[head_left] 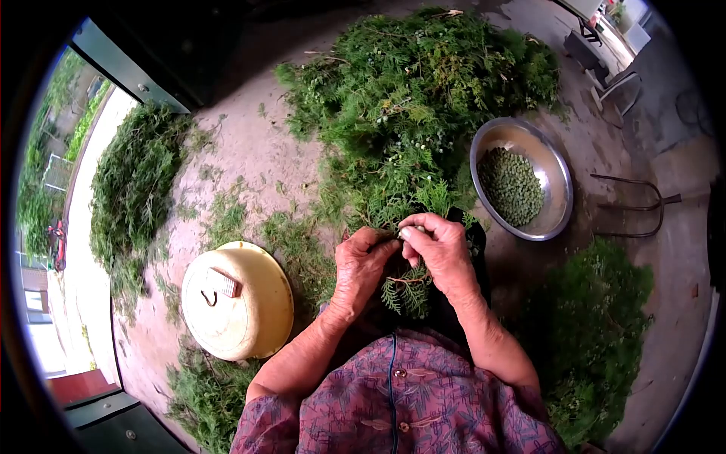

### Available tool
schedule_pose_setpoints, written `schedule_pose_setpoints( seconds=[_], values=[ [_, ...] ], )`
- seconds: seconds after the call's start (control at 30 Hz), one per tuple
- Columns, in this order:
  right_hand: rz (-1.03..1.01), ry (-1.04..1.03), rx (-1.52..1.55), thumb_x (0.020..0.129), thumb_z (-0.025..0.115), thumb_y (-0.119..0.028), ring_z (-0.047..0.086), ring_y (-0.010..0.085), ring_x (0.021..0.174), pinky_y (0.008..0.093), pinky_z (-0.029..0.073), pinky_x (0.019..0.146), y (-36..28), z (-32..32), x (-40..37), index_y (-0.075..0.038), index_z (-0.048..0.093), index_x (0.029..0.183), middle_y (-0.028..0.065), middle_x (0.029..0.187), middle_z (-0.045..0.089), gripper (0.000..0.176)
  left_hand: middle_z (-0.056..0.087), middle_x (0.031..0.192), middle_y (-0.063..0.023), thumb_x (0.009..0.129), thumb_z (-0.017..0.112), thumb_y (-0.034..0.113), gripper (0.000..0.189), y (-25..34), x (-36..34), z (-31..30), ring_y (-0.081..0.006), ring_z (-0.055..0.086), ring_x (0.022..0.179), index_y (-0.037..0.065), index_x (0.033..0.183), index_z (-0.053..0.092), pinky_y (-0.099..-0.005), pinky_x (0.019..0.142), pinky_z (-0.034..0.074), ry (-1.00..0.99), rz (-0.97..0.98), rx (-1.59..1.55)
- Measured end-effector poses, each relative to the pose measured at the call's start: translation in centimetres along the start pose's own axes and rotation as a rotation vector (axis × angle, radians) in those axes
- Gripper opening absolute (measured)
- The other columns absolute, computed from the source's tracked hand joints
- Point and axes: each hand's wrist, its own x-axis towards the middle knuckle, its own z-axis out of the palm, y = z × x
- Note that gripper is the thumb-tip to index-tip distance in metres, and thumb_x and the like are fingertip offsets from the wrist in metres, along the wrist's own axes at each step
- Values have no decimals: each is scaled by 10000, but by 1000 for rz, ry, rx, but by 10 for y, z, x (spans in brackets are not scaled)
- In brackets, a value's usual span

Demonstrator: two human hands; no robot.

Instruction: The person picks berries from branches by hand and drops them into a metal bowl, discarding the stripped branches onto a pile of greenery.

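Observation:
My left hand (361, 266) is closed round an evergreen sprig (408, 291), whose scaly green fronds and reddish stem hang below my fingers. Close beside it, my right hand (442, 253) pinches thumb and forefinger together at the sprig. Something small and greenish shows at those fingertips, too small to name. In front of both hands lies a large heap of evergreen branches (423, 91) dotted with pale green seed cones. A metal bowl (558, 170) to the right holds many green cones (513, 185).
An upturned cream basin (261, 303) with a small pale block (221, 282) on it stands at the left. More cut branches lie in piles at far left (140, 189) and lower right (590, 333). A bent metal frame (658, 208) rests on the floor at right.

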Motion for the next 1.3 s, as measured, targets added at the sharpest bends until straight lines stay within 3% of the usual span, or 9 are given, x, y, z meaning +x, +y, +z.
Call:
schedule_pose_setpoints(
  seconds=[0.27,0.43,0.53,0.67,0.77,0.83,0.9,1.13,1.3],
  values=[
    [-66,-12,827,843,520,-14,605,230,822,318,525,716,-1,-54,4,-3,556,964,146,929,609,126,634,832,7,837,622,37,106,-4,-9,-6,-67,553,765,16,940,607,-214,712,463,22,82,-307],
    [-13,394,1085,851,559,-16,579,298,874,383,535,778,-9,-115,10,49,508,1043,197,989,563,209,434,1295,-196,807,665,150,462,20,-21,-14,-309,479,1138,0,1200,474,-355,932,406,13,356,335],
    [-216,569,1026,899,478,-8,492,339,1062,500,470,945,-46,-144,12,108,391,1175,222,1160,465,312,382,1335,-211,761,714,246,605,36,-31,-21,-365,432,1186,-22,1228,437,-392,962,391,-60,435,420],
    [-291,645,936,962,375,-120,451,335,1142,485,443,969,-51,-243,29,95,419,1202,215,1228,460,325,327,1374,-215,696,749,314,741,45,-47,-27,-384,391,1209,-9,1267,403,-447,923,391,-35,430,719],
    [-267,768,985,964,369,-125,464,345,1133,485,446,962,-45,-270,31,93,426,1196,201,1234,472,323,499,1160,-211,703,722,237,661,27,-46,-25,-368,516,1024,-9,1238,421,-418,819,442,12,249,696],
    [-268,795,988,956,393,-119,486,348,1110,483,446,963,-35,-261,33,92,442,1173,199,1206,493,306,576,912,-194,727,682,181,569,22,-43,-25,-356,564,860,-24,1201,442,-407,743,466,56,335,725],
    [-218,763,1030,933,449,-100,539,333,1034,476,451,959,-26,-241,30,84,477,1114,198,1113,538,260,578,892,-199,735,664,161,544,21,-41,-27,-355,566,850,-30,1195,445,-413,720,472,21,275,786],
    [-303,24,46,863,547,-15,611,108,709,227,522,647,-29,-55,-25,11,617,968,60,848,632,129,625,910,-203,792,597,42,517,18,-41,-20,-293,625,728,46,1275,414,-336,650,494,99,269,535],
    [-148,-28,25,869,542,-22,605,82,661,200,502,584,-18,-20,-55,20,614,966,46,770,632,128,625,810,-163,797,577,17,545,29,-40,-30,-168,536,591,68,1305,387,-292,573,460,116,97,403]
  ],
)
